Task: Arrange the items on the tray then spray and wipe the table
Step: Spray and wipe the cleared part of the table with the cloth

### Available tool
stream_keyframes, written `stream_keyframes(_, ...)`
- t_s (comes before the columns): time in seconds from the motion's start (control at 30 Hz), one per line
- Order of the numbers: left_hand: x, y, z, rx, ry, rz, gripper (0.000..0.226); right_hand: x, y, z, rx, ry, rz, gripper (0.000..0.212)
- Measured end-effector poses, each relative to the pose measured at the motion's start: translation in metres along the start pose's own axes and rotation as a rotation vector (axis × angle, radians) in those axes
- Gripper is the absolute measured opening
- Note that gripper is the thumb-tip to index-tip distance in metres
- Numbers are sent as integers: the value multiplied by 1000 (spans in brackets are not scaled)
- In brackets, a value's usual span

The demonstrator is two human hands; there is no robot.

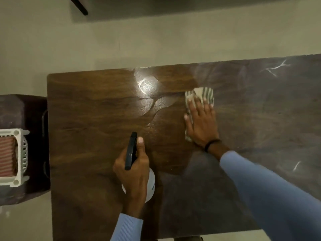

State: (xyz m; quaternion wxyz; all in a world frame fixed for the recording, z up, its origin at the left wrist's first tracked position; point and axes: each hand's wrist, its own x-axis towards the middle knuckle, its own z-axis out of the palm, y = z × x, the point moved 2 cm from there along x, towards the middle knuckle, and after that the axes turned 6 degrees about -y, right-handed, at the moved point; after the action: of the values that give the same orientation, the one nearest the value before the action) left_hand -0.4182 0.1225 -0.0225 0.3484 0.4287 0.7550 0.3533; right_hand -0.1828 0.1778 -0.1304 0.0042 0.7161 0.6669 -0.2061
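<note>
A dark wooden table (90, 105) fills the view, with wet shiny streaks near its far middle. My left hand (133, 173) grips a white spray bottle (151, 185) with a black trigger head (131, 150), held over the table's near middle. My right hand (201, 122) lies flat with straight fingers on a folded striped cloth (202, 94), pressing it onto the table right of centre. The cloth shows beyond the fingertips and along the hand's left edge.
To the left of the table stands a dark stool or side surface (20, 108) carrying a white plastic basket (19, 157) with a red-striped item inside. Pale floor lies beyond the far table edge. White scratch-like marks (276, 67) show at the table's far right.
</note>
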Motion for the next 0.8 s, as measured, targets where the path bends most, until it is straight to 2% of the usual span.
stream_keyframes(0.1, -8, -7, -5, -11, 27, -10, 27, 57, -24, -11, 9, 38, 84, 66)
stream_keyframes(0.2, -17, -14, -10, -11, 51, -37, 27, 81, -78, -1, -27, 35, -15, 69)
stream_keyframes(0.3, -23, -11, -17, 22, 53, -36, 31, 27, -111, 25, -43, -22, -224, 68)
stream_keyframes(0.43, -28, -8, -34, 32, 68, -49, 26, -99, -82, 58, -89, -113, -414, 64)
stream_keyframes(0.5, -30, -7, -41, 16, 61, -46, 24, -123, -47, 59, -112, -81, -391, 61)
stream_keyframes(0.6, -37, -2, -49, 116, 62, 41, 19, -93, -22, 39, -83, -53, -216, 63)
stream_keyframes(0.67, -42, -5, -53, 178, 56, 86, 16, -54, -33, 26, -47, -2, -54, 65)
stream_keyframes(0.73, -45, -13, -55, 165, 20, 62, 23, -28, -60, 25, -14, 40, 69, 68)
stream_keyframes(0.8, -48, -19, -57, 114, -6, 24, 28, -31, -91, 37, -3, 42, 50, 69)
